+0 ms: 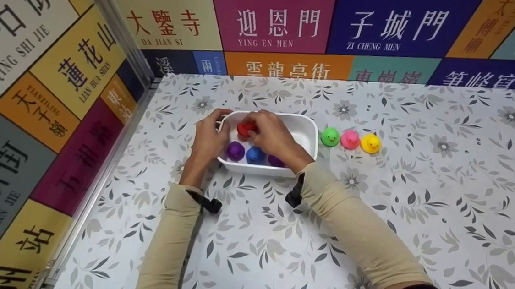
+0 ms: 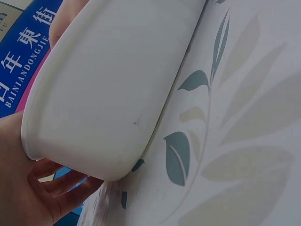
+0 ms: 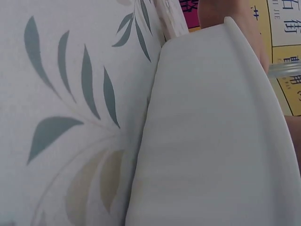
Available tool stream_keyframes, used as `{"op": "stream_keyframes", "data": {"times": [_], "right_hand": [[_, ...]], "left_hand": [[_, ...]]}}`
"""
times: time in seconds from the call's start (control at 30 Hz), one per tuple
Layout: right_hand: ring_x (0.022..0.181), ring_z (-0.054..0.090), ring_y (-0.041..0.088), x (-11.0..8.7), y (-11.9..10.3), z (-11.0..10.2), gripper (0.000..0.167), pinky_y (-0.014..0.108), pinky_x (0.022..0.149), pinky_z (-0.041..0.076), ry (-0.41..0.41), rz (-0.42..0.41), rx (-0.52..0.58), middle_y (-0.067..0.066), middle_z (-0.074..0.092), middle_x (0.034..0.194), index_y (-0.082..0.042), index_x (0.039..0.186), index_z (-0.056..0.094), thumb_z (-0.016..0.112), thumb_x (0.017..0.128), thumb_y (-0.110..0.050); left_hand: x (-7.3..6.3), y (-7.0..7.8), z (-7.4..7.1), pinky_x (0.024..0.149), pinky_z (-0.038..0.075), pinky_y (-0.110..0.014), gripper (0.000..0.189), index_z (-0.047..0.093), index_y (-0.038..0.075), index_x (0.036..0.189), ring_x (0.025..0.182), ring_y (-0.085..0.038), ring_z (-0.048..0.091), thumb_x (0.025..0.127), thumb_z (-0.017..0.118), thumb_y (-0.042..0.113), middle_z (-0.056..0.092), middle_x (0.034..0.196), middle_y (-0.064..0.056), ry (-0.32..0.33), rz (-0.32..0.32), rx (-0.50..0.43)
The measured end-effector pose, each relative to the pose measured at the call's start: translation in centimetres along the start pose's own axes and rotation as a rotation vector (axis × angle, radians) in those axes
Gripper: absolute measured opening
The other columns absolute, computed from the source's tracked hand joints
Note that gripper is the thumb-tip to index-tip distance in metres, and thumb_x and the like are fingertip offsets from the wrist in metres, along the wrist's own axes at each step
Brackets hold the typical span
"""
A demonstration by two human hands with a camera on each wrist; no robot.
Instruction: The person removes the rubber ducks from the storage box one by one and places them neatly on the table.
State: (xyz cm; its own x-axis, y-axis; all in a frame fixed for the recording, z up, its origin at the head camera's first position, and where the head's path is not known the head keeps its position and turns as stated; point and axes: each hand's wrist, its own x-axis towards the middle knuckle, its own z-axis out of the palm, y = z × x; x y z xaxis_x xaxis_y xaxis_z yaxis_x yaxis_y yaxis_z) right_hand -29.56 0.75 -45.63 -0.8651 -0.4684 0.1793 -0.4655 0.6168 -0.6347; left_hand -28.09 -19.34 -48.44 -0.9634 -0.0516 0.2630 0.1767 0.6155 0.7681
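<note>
White box (image 1: 306, 141), one; rectangular, corners rounded; standing on the desk (image 1: 465, 188), whose white surface bears grey leaves and flowers.

Left hand (image 1: 212, 134), at the box's left end; grip narrow, holding the end wall, thumb at the rim and fingers against the outside.

Right hand (image 1: 273, 132), reaching over the near rim; grip narrow, thumb and fingers pinching a red toy (image 1: 245, 129) in the far left part of the box; whether the toy touches the bottom cannot be told.

Further contents, along the near side, left to right: purple toy (image 1: 235, 151); blue toy (image 1: 255, 155); second purple toy (image 1: 276, 160), partly hidden by the right wrist.

Outside the box, just beyond its right end, a row of three toy ducks: green duck (image 1: 330, 137); pink duck (image 1: 350, 139); yellow duck (image 1: 370, 143), rightmost.

Beyond the desk: coloured wall panels (image 1: 271, 21), lettered.
</note>
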Motion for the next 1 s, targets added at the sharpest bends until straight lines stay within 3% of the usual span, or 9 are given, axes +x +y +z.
{"op": "stream_keyframes", "data": {"times": [0.43,0.8,1.0], "right_hand": [[0.098,0.075,0.028,-1.4,1.2,-2.4,0.028,0.037,0.090,0.063,0.139,-0.011,0.138,0.016,0.073,0.118,-0.003,0.124,0.076,0.077,0.097,-0.008],[0.096,0.076,0.024,-3.8,2.6,-4.7,0.028,0.038,0.087,0.066,0.195,-0.053,0.259,0.009,0.079,0.121,-0.010,0.126,0.079,0.078,0.098,-0.012],[0.098,0.077,0.021,-5.2,3.5,-6.1,0.023,0.030,0.088,0.065,0.252,-0.054,0.280,0.007,0.078,0.120,-0.014,0.122,0.082,0.079,0.099,-0.017]], "left_hand": [[0.0,0.2,0.0,0.093,0.059,-0.042,0.032,0.073,0.011,0.135,0.103,-0.028,0.075,0.106,0.060,0.010,0.080,0.123,-0.015,0.003,0.008,0.013],[-0.1,0.2,0.0,0.094,0.059,-0.043,0.033,0.073,0.012,0.135,0.104,-0.029,0.075,0.105,0.061,0.009,0.080,0.124,-0.016,0.004,0.003,0.004],[-0.1,0.2,0.0,0.094,0.059,-0.041,0.034,0.073,0.013,0.136,0.104,-0.028,0.075,0.105,0.061,0.011,0.080,0.125,-0.014,0.001,-0.001,0.003]]}}
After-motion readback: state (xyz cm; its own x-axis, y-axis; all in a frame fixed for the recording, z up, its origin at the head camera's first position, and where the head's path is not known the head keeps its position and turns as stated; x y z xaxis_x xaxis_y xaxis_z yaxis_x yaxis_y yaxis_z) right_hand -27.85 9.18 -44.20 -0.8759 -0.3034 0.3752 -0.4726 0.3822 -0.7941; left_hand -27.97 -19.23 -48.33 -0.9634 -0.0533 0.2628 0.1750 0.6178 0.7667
